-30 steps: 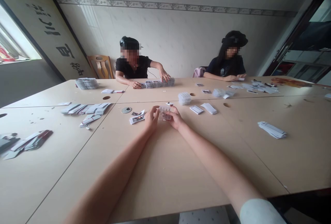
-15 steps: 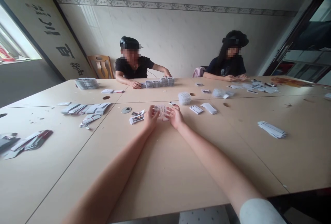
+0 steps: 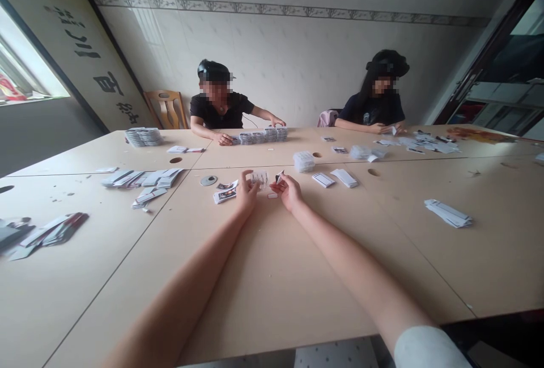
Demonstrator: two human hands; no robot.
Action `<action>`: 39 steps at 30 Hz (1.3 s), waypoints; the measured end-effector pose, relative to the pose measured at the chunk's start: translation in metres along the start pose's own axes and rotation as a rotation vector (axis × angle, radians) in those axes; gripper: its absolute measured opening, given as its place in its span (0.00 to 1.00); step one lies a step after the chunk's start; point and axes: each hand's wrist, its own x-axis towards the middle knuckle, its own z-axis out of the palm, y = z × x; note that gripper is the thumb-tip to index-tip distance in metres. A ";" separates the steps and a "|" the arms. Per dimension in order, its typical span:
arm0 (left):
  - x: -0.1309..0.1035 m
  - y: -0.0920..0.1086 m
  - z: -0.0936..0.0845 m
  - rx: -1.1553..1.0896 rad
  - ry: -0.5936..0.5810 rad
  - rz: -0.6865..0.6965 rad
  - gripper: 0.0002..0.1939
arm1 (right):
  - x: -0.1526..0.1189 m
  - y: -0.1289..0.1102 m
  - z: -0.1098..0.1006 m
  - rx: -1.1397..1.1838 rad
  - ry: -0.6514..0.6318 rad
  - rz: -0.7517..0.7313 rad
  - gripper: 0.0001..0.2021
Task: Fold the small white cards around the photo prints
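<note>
My left hand (image 3: 247, 192) holds a clear plastic piece with markings (image 3: 260, 179) between thumb and fingers, just above the table. My right hand (image 3: 289, 191) pinches a small black and white piece (image 3: 279, 177) beside it, apart from the clear piece. A small red-edged label (image 3: 272, 195) lies on the table between my hands. Left of my left hand is a pile of dark printed cards (image 3: 226, 193). Beyond my right hand sits a stack of clear plastic pieces (image 3: 304, 161), with white cards with a dark border (image 3: 323, 180) nearer.
Rows of white cards (image 3: 142, 178) lie to the left, and more cards (image 3: 55, 235) at the far left. Another white stack (image 3: 448, 213) is on the right. Across the table (image 3: 272, 300) sit two people, one beside stacked packs (image 3: 257, 136), one near scattered clear pieces (image 3: 425, 142).
My right hand has moved off the clear piece and now pinches the small black and white piece. My left hand still holds the clear piece.
</note>
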 end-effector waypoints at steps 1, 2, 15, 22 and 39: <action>0.000 -0.001 0.000 -0.017 -0.012 0.003 0.21 | -0.001 0.000 0.001 -0.039 -0.028 -0.002 0.12; 0.000 -0.001 0.000 -0.032 -0.027 0.007 0.21 | -0.003 0.000 0.001 -0.080 -0.054 0.000 0.13; 0.000 0.001 0.001 -0.035 -0.175 0.083 0.17 | -0.009 0.004 0.005 -0.377 -0.153 -0.050 0.13; -0.001 0.003 0.001 0.054 -0.148 0.081 0.15 | -0.012 0.010 0.008 -0.563 -0.175 -0.134 0.09; -0.003 0.005 0.003 0.271 -0.084 0.162 0.12 | -0.013 0.009 0.011 -0.616 0.042 -0.166 0.05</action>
